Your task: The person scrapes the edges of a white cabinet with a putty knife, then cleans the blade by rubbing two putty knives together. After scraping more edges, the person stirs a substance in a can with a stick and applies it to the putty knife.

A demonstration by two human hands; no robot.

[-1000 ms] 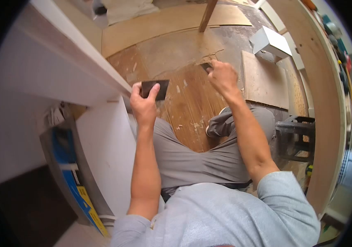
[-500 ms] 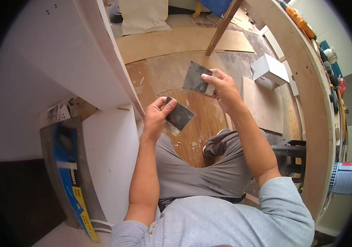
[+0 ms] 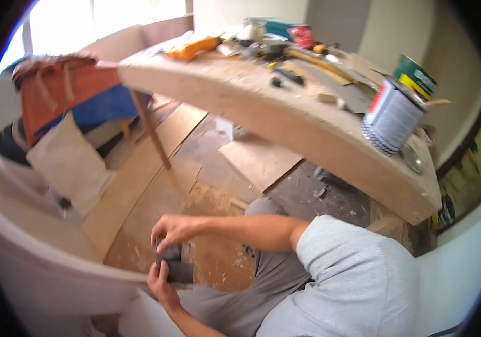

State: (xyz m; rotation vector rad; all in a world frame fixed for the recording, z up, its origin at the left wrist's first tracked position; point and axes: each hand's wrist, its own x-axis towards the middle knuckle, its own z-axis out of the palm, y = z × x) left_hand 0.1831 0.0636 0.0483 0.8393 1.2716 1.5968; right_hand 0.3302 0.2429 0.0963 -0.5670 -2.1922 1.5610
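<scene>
My left hand (image 3: 163,285) grips a dark, flat putty scraper (image 3: 182,273) between thumb and fingers, its blade pointing right. Just above it, my right hand (image 3: 174,229) reaches across with bent fingers closed on a second dark scraper (image 3: 173,252). The two blades lie side by side and overlap in this view, low over the wooden floor (image 3: 223,264) and close to the white panel edge at left.
A long wooden workbench (image 3: 251,121) crosses the view, carrying a paint tin (image 3: 393,115), an orange-handled tool (image 3: 192,48), and several hand tools. Boards (image 3: 260,160) lie on the floor beneath. Red and blue cloths (image 3: 55,95) hang at left.
My head has turned toward the workbench, which now fills the upper view. My hands, apart before, have come together, bringing the two scrapers next to each other.
</scene>
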